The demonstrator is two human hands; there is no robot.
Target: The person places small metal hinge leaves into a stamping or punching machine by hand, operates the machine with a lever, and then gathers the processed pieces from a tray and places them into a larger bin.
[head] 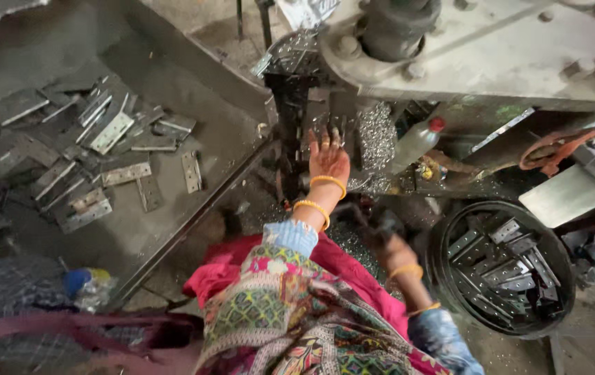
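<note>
The left hand (328, 158) reaches up into the big grey metal press machine (492, 55), fingers (325, 135) spread apart on a small shiny metal plate (332, 125) under it. If the press drops, they could get crushed. The right hand (389, 248), near the round black bucket (450, 229) of plates beside the machine, is blurry, maybe closed; I cannot tell.

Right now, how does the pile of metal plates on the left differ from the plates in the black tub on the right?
The left pile lies spread flat over the grey floor; the tub plates are crammed together, many tilted on edge. The pile is loose and open; the tub plates sit inside the black tub wall. Both look like flat grey hinge-like strips.
</note>
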